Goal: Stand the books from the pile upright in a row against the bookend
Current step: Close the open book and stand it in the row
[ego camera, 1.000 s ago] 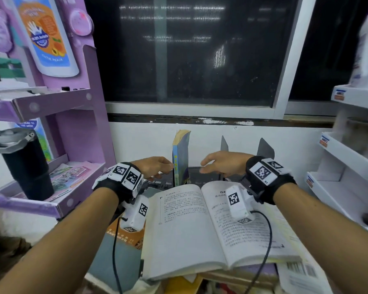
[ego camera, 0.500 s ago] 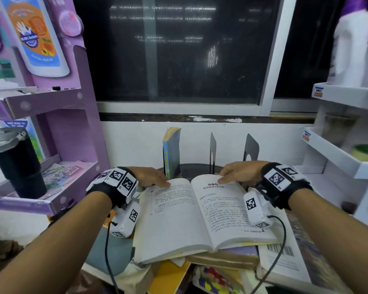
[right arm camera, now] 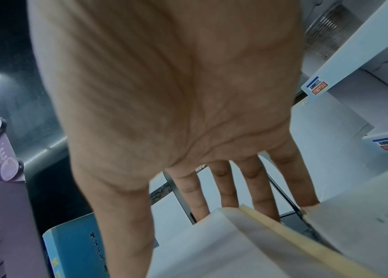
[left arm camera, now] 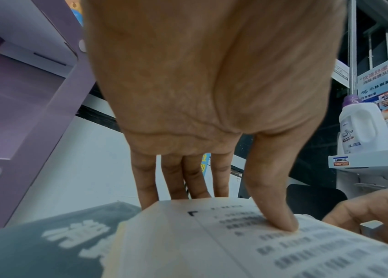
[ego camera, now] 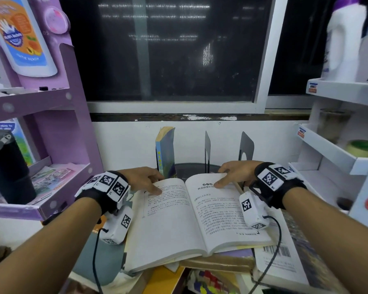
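Observation:
An open book (ego camera: 189,215) lies face up on top of the pile (ego camera: 221,264). My left hand (ego camera: 146,180) holds its far left corner, thumb (left arm camera: 273,206) pressed on the page and fingers over the far edge. At the far right corner my right hand (ego camera: 235,174) grips likewise, thumb on the page and fingers (right arm camera: 261,188) behind the edge. Behind them a blue book (ego camera: 165,151) stands upright, left of two black metal bookends (ego camera: 207,149), (ego camera: 245,145). The blue book (right arm camera: 76,250) also shows in the right wrist view.
A purple shelf unit (ego camera: 57,102) with a black tumbler (ego camera: 6,170) stands at the left. White shelves (ego camera: 331,149) with a white bottle (ego camera: 342,39) stand at the right. A grey-teal book (left arm camera: 33,244) and a barcoded white book (ego camera: 280,264) lie in the pile.
Both hands drew back from beside the upright blue book and came down on the far edge of the open book, thumbs now on its pages.

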### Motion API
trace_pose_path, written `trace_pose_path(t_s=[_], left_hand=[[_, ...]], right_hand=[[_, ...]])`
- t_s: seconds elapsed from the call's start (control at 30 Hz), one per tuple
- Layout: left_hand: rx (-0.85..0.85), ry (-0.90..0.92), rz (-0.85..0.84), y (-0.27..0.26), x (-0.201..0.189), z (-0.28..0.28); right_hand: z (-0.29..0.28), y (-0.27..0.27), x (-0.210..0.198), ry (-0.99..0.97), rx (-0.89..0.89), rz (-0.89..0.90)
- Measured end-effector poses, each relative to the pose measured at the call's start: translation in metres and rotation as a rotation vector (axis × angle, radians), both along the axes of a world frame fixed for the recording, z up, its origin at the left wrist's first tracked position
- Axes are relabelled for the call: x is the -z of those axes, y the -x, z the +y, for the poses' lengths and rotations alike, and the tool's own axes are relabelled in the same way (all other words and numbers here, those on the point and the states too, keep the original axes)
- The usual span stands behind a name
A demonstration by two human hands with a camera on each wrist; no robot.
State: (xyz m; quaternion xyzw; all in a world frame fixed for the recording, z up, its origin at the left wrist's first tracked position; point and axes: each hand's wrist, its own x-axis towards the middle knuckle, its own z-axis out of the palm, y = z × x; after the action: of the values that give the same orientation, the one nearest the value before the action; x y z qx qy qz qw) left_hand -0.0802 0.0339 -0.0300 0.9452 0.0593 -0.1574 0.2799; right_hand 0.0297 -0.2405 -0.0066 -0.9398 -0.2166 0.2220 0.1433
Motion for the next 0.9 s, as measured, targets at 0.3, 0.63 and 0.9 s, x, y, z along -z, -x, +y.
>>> trace_pose_path(t_s=[0.3,0.63,0.9], left_hand=[[-0.008,-0.05,-0.056,-0.002,-0.013,-0.004],[-0.18,0.078,0.051,0.008,-0.011,0.005],[-0.222,0.17,-0.137,0.01,-0.032,0.0]], right_hand=[[-0.001,0.004,-0.003,-0.037,0.004,-0.095],[-0.01,0.003,-0.007,-0.048,0.029,-0.158],[-0.018,0.003,-0.021,-0.179,0.026,-0.125]])
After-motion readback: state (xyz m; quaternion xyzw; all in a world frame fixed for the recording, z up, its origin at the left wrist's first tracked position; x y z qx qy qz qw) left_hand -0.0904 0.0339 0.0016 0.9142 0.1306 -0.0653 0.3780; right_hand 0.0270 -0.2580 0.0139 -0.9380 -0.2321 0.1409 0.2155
